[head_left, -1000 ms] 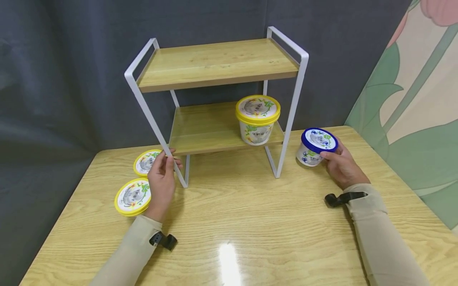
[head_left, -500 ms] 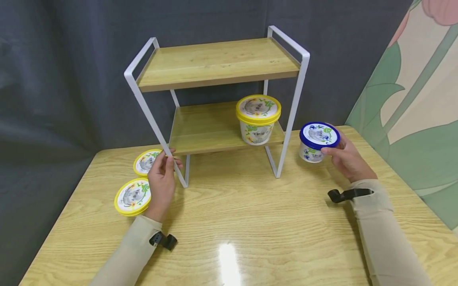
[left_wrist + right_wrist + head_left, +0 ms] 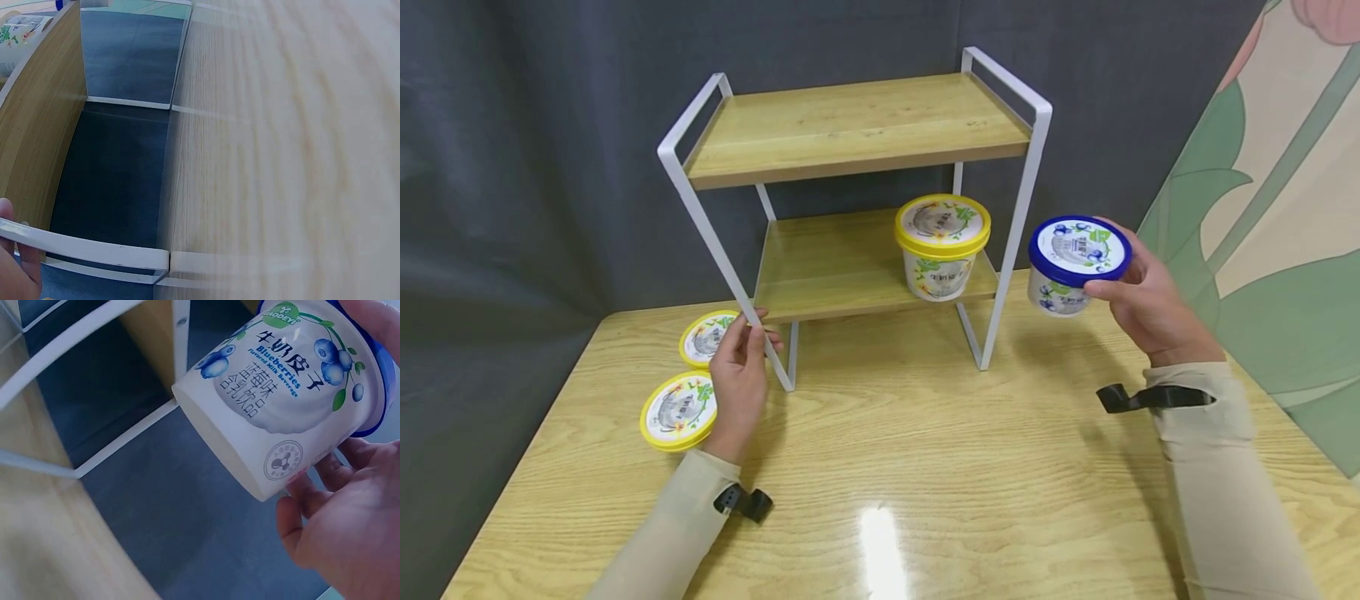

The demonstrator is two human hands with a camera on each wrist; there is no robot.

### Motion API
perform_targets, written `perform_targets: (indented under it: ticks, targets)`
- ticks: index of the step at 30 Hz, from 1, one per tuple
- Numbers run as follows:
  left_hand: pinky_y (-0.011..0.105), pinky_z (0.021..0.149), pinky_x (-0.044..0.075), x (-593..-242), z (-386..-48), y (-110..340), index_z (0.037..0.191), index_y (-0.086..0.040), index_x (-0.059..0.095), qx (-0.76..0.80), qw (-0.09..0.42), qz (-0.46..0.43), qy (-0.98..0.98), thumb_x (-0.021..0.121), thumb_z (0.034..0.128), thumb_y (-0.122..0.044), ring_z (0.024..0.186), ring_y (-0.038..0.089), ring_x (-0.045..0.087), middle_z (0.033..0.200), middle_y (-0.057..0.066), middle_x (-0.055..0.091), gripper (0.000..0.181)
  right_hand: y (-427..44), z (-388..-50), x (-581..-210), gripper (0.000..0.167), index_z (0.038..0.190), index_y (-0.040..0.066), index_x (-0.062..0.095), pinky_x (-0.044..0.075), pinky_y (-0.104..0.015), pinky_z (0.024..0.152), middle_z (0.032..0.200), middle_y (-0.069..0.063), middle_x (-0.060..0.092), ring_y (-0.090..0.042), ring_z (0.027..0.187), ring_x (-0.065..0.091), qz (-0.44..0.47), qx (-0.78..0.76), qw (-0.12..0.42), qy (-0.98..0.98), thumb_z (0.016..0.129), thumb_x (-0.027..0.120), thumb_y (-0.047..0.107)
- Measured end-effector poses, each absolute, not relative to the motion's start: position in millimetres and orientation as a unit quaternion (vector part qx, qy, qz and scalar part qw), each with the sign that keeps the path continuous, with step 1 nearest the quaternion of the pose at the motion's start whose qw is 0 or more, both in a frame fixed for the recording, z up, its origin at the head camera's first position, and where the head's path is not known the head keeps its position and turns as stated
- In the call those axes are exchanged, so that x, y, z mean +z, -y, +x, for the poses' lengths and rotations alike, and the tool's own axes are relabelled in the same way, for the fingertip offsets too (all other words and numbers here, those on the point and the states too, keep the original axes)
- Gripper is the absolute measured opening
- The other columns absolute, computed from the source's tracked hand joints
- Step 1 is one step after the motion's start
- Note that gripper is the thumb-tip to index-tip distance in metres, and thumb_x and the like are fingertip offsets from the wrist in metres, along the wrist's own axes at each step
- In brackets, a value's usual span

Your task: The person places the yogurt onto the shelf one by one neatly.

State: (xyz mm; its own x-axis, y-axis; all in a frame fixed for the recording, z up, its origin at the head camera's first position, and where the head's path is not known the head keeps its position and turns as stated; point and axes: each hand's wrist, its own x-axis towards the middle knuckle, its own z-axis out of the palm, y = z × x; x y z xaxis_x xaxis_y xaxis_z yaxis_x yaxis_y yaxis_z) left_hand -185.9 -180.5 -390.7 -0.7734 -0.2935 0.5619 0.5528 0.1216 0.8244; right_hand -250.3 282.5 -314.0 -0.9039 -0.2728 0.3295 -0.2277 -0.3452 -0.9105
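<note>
- Nearest me, two beige sleeves (image 3: 1232, 467) reach forward, a black strap (image 3: 1176, 397) round each wrist.
- The left hand (image 3: 739, 379) is low, its thumb and fingers pinched round the front leg (image 3: 718, 237) of the shelf rack (image 3: 857, 125), just below the lower shelf.
- The right hand (image 3: 1153, 304) curls round a blue-lidded tub (image 3: 1078, 247), thumb at the lid's rim, fingers behind; it holds the tub off the table, just beside the rack's right side.
- The pale wood-grain table (image 3: 985, 467) shows a bright streak of glare at its near part.
- Beside the left hand sit two yellow-lidded tubs (image 3: 679, 410), one farther back.
- Another yellow-topped tub (image 3: 943, 237) stands upright on the lower shelf's right end.
- Behind hangs a dark grey curtain (image 3: 850, 33); at right, a flower-patterned panel (image 3: 1270, 275).
</note>
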Motion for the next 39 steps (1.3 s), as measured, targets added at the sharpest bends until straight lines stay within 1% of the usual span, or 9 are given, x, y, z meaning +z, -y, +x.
perform_targets:
  ticks: [2,8,12,17,19,24,27,33,39]
  targets:
    - [0.018,0.078,0.055,-390,-186,180,0.123,0.007,0.060,-0.656,0.323,-0.095,0.676,0.050,0.1035,-0.012,0.078,0.006,0.066,0.084,-0.006,0.066,0.029,-281,-248,-310,0.072,0.148,0.007,0.037,0.047,-0.022,0.101,0.135,-0.007,0.054,-0.016,0.121,0.054,-0.243,-0.791,0.011,-0.561,0.085,0.058,-0.020]
    - [0.020,0.078,0.056,-389,-185,179,0.123,-0.001,0.063,-0.652,0.325,-0.094,0.678,0.051,0.1033,-0.015,0.078,0.008,0.066,0.084,-0.007,0.066,0.027,-276,-236,-293,0.073,0.149,0.003,0.035,0.052,-0.025,0.098,0.137,-0.013,0.052,-0.020,0.120,0.055,-0.285,-0.796,0.014,-0.534,0.084,0.059,-0.021]
    - [0.019,0.078,0.055,-389,-186,179,0.122,0.000,0.062,-0.653,0.325,-0.095,0.677,0.051,0.1034,-0.015,0.078,0.008,0.066,0.084,-0.007,0.066,0.027,-273,-225,-281,0.077,0.151,-0.001,0.030,0.053,-0.028,0.099,0.142,-0.017,0.046,-0.024,0.123,0.054,-0.309,-0.802,0.020,-0.510,0.083,0.063,-0.019]
    - [0.019,0.079,0.055,-390,-188,179,0.123,0.003,0.061,-0.653,0.324,-0.099,0.677,0.051,0.1036,-0.013,0.079,0.009,0.066,0.084,-0.005,0.066,0.028,-269,-209,-264,0.080,0.153,0.002,0.029,0.053,-0.027,0.100,0.146,-0.016,0.040,-0.023,0.123,0.053,-0.290,-0.798,0.026,-0.527,0.085,0.067,-0.012]
    - [0.019,0.078,0.055,-390,-187,179,0.123,0.002,0.061,-0.651,0.323,-0.097,0.680,0.051,0.1035,-0.014,0.079,0.010,0.066,0.084,-0.005,0.066,0.028,-267,-204,-260,0.080,0.154,0.003,0.029,0.053,-0.027,0.099,0.146,-0.016,0.040,-0.022,0.122,0.053,-0.281,-0.796,0.026,-0.536,0.085,0.067,-0.011]
    - [0.022,0.079,0.056,-390,-186,179,0.123,-0.002,0.063,-0.651,0.321,-0.087,0.683,0.052,0.1030,-0.016,0.079,0.015,0.067,0.084,-0.005,0.066,0.027,-263,-196,-254,0.081,0.154,0.000,0.026,0.053,-0.028,0.099,0.149,-0.019,0.037,-0.025,0.125,0.051,-0.305,-0.793,0.029,-0.527,0.085,0.066,-0.012]
    - [0.023,0.080,0.056,-389,-185,181,0.123,-0.001,0.062,-0.653,0.319,-0.086,0.682,0.052,0.1031,-0.015,0.080,0.016,0.067,0.084,-0.004,0.066,0.027,-259,-191,-253,0.081,0.154,0.000,0.027,0.055,-0.030,0.098,0.149,-0.019,0.036,-0.027,0.127,0.050,-0.307,-0.790,0.024,-0.529,0.084,0.068,-0.011]
    - [0.017,0.076,0.056,-388,-185,181,0.123,0.007,0.060,-0.650,0.323,-0.082,0.682,0.050,0.1033,-0.012,0.077,0.005,0.066,0.082,-0.007,0.066,0.029,-242,-180,-247,0.083,0.153,-0.001,0.026,0.055,-0.033,0.098,0.148,-0.021,0.037,-0.029,0.126,0.050,-0.320,-0.791,0.022,-0.520,0.083,0.072,-0.006]
    - [0.018,0.077,0.057,-390,-187,177,0.124,0.010,0.058,-0.655,0.315,-0.082,0.682,0.050,0.1032,-0.011,0.078,0.005,0.067,0.084,-0.003,0.065,0.031,-216,-172,-222,0.080,0.152,0.003,0.034,0.054,-0.028,0.099,0.148,-0.019,0.039,-0.029,0.128,0.046,-0.292,-0.790,-0.016,-0.538,0.082,0.074,-0.004]
